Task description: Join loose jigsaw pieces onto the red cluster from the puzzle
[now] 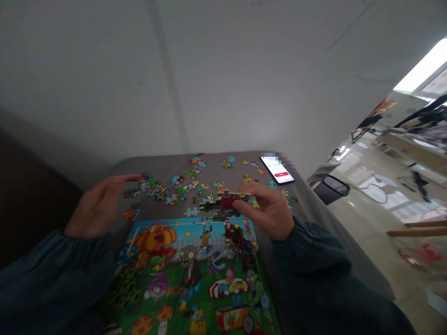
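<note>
A colourful cartoon puzzle picture [195, 279] lies on the grey table [314, 218] right in front of me. My right hand [270, 211] grips a joined strip of puzzle pieces [223, 201] just above the picture's top edge. My left hand [99, 204] hovers with fingers stretched toward the loose puzzle pieces [174, 190] scattered over the far half of the table; its fingertips are next to a green piece. It holds nothing that I can see.
A phone [278, 169] with a lit screen lies at the table's far right corner. A white wall stands behind the table. To the right, on the floor, are a black mesh bin [331, 188], cables and furniture.
</note>
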A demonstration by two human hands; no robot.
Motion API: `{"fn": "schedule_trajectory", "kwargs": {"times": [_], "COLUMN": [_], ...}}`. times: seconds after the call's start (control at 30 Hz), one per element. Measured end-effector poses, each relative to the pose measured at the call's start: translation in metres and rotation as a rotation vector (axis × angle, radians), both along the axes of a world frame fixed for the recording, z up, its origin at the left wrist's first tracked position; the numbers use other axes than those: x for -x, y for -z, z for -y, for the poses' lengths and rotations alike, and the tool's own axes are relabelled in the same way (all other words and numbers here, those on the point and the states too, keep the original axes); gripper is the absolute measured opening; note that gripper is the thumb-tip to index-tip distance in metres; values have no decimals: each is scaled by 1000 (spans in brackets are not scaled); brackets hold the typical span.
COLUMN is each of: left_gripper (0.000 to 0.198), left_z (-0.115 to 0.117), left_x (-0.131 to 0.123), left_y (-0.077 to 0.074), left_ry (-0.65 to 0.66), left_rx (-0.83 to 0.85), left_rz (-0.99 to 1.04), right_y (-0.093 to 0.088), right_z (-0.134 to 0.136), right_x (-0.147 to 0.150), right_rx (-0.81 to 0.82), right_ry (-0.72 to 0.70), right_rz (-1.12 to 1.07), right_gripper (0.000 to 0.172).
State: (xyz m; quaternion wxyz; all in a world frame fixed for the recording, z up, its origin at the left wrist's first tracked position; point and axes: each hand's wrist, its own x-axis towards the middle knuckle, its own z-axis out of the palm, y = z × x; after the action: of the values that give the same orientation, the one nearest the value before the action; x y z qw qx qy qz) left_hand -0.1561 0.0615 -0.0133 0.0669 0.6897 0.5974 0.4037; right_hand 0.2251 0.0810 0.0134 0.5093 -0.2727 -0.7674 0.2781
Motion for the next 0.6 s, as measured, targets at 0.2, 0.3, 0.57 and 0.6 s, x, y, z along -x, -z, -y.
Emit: {"fn": "schedule_trajectory", "kwargs": {"times": [0.2, 0.3, 0.57, 0.6], "left_gripper": [68, 76, 72, 69], "left_z": [-9, -7, 1, 4], "left_x": [-15, -24, -38, -42], "left_y": [25, 40, 51, 48], "left_ry": [38, 73, 32, 40], "left_rx": [257, 409, 427, 390], "left_rz": [-279, -381, -577, -589], "right_y": [-4, -5, -2, -2], "right_z": [-22, -30, -42, -42], "right_x": [-31, -41, -53, -53], "right_rx": [105, 125, 127, 134], "right_ry": [80, 139, 222, 223], "right_rz": [23, 21, -11, -5], "right_gripper": [17, 16, 20, 19]}}
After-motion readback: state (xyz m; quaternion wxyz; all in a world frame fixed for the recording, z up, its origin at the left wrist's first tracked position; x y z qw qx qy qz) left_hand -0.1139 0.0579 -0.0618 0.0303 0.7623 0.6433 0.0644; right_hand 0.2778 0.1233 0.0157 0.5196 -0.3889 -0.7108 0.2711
